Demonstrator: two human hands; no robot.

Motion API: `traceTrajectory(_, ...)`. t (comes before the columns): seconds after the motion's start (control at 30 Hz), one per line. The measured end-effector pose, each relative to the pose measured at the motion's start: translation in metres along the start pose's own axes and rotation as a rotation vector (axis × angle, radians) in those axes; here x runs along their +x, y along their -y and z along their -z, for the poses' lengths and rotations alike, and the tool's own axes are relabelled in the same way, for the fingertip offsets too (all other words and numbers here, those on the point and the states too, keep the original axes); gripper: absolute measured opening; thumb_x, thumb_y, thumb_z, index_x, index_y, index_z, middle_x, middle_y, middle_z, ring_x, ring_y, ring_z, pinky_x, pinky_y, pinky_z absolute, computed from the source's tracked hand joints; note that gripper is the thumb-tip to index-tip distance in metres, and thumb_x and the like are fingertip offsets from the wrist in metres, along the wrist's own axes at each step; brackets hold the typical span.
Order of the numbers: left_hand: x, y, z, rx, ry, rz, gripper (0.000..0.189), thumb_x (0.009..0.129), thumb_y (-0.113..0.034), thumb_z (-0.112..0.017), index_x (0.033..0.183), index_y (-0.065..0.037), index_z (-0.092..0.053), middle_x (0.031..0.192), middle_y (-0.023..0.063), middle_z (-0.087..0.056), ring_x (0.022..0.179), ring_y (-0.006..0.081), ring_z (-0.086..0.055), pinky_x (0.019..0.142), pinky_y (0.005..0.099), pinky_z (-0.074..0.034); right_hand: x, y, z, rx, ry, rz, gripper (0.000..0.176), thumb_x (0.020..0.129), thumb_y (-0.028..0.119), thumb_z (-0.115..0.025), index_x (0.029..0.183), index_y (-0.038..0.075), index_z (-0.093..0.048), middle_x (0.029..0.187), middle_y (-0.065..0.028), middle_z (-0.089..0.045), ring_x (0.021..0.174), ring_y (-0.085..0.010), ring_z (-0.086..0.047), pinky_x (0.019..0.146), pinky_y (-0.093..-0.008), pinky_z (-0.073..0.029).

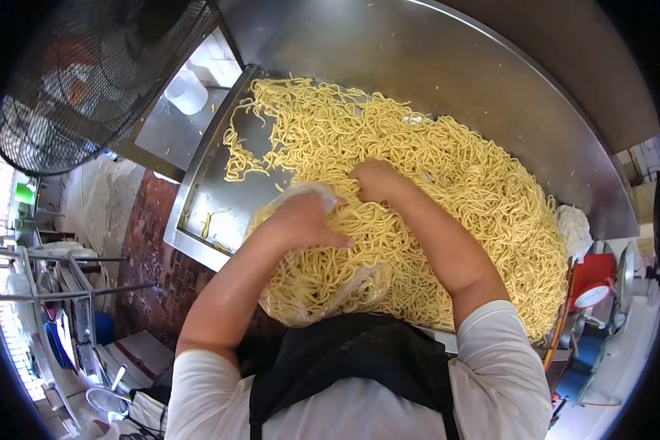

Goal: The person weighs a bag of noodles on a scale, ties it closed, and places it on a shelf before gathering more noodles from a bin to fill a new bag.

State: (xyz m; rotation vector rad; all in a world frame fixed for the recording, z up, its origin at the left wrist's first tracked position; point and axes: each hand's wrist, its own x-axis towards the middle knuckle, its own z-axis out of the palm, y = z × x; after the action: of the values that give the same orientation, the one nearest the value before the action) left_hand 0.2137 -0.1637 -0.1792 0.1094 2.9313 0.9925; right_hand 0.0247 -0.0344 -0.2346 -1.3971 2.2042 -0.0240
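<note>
Yellow, ropy noodles [484, 198] | left hand [304, 220] half-open against crinkled bag [289, 299] | right hand [377, 180] curled in noodles, grip hidden

Two hands are shown: one left hand [302, 218] and one right hand [378, 181]. One heap of noodles [476, 191], with strands too many to be counted, is held by one metal table [216, 192]. Two clear plastic bags are seen, one filled bag [297, 297] and one crumpled bag [574, 229]. One mesh fan [69, 88], one white container [187, 93] and one black apron [352, 363] can be counted.
</note>
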Motion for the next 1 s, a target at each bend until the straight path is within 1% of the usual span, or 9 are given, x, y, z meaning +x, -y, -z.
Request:
traceTrajectory(0.07,0.043,-0.006,-0.013,0.111,0.550,0.389,0.064,0.066,-0.044,-0.079,0.113,-0.001,-0.069,0.103,0.0241,-0.068,0.101,0.0376,-0.065,0.086,0.0413,-0.052,-0.009,-0.008,0.007,0.021,0.163,-0.074,0.044,0.076,0.010,-0.074,0.119,0.014,-0.070,0.114,-0.0149,-0.070,0.112,-0.0336,-0.063,0.095,-0.0434,-0.051)
traceTrajectory(0.17,0.076,-0.003,-0.028,0.097,0.607,0.508,0.063,0.063,-0.031,-0.078,0.115,0.001,-0.066,0.108,0.0224,-0.067,0.104,0.0304,-0.065,0.087,0.0378,-0.052,-0.052,-0.047,0.014,0.371,0.022,-0.078,0.053,0.075,0.005,-0.073,0.127,0.009,-0.065,0.126,-0.0167,-0.064,0.122,-0.0314,-0.058,0.102,-0.0437,-0.047)
traceTrajectory(0.3,0.028,-0.021,-0.014,-0.728,-0.022,0.460,0.052,0.058,-0.003,-0.073,0.109,0.005,-0.065,0.103,0.0134,-0.070,0.091,0.0250,-0.068,0.084,0.0313,-0.052,-0.137,-0.032,0.043,0.570,-0.126,0.091,0.070,0.075,0.009,-0.076,0.141,0.008,-0.053,0.143,-0.0170,-0.053,0.130,-0.0310,-0.052,0.109,-0.0429,-0.042)
traceTrajectory(0.53,0.006,-0.065,-0.007,-1.401,0.144,0.157,0.046,0.066,0.001,-0.068,0.112,0.000,-0.065,0.098,0.0074,-0.069,0.090,0.0196,-0.065,0.084,0.0324,-0.052,-0.075,0.000,-0.026,0.580,-0.712,0.212,0.052,0.078,0.005,-0.074,0.128,0.004,-0.060,0.119,-0.0184,-0.067,0.111,-0.0288,-0.064,0.098,-0.0396,-0.051)
traceTrajectory(0.6,-0.002,-0.077,-0.013,-1.290,0.423,0.308,0.037,0.068,0.001,-0.067,0.105,-0.002,-0.067,0.095,0.0051,-0.068,0.089,0.0172,-0.065,0.080,0.0304,-0.052,-0.028,-0.032,-0.039,2.227,-0.719,0.222,0.030,0.084,0.005,-0.066,0.114,0.001,-0.065,0.102,-0.0180,-0.070,0.093,-0.0280,-0.068,0.088,-0.0379,-0.055)
traceTrajectory(0.67,-0.008,-0.097,-0.013,-1.222,0.403,0.412,0.041,0.065,0.003,-0.067,0.106,-0.002,-0.067,0.094,0.0061,-0.068,0.088,0.0184,-0.066,0.077,0.0303,-0.053,0.021,-0.053,-0.028,1.907,-1.398,0.072,0.031,0.093,0.020,-0.048,0.104,-0.001,-0.068,0.088,-0.0172,-0.070,0.076,-0.0278,-0.068,0.076,-0.0356,-0.057)
traceTrajectory(0.73,-0.009,-0.100,-0.008,-1.157,0.381,0.517,0.044,0.062,0.005,-0.066,0.106,-0.001,-0.066,0.093,0.0071,-0.068,0.088,0.0195,-0.066,0.074,0.0303,-0.053,0.025,-0.097,0.010,2.420,-1.505,0.766,0.026,0.092,0.016,-0.046,0.098,0.000,-0.067,0.088,-0.0157,-0.066,0.071,-0.0251,-0.063,0.072,-0.0341,-0.056)
traceTrajectory(0.83,-0.017,-0.081,0.002,-1.152,0.421,0.488,0.043,0.065,0.005,-0.066,0.108,0.000,-0.064,0.091,0.0068,-0.068,0.087,0.0199,-0.066,0.076,0.0301,-0.053,-0.043,-0.148,0.085,2.154,-1.325,0.160,0.025,0.095,0.018,-0.042,0.099,0.002,-0.061,0.098,-0.0147,-0.060,0.085,-0.0279,-0.061,0.074,-0.0419,-0.055)
traceTrajectory(1.0,-0.020,-0.056,0.030,-0.870,0.348,0.654,0.038,0.068,-0.003,-0.070,0.106,-0.002,-0.068,0.096,0.0067,-0.069,0.085,0.0154,-0.065,0.072,0.0299,-0.052,-0.151,-0.240,0.103,1.979,-1.295,-0.060,0.029,0.103,0.028,-0.043,0.115,0.006,-0.058,0.099,-0.0117,-0.060,0.083,-0.0254,-0.060,0.068,-0.0448,-0.055)
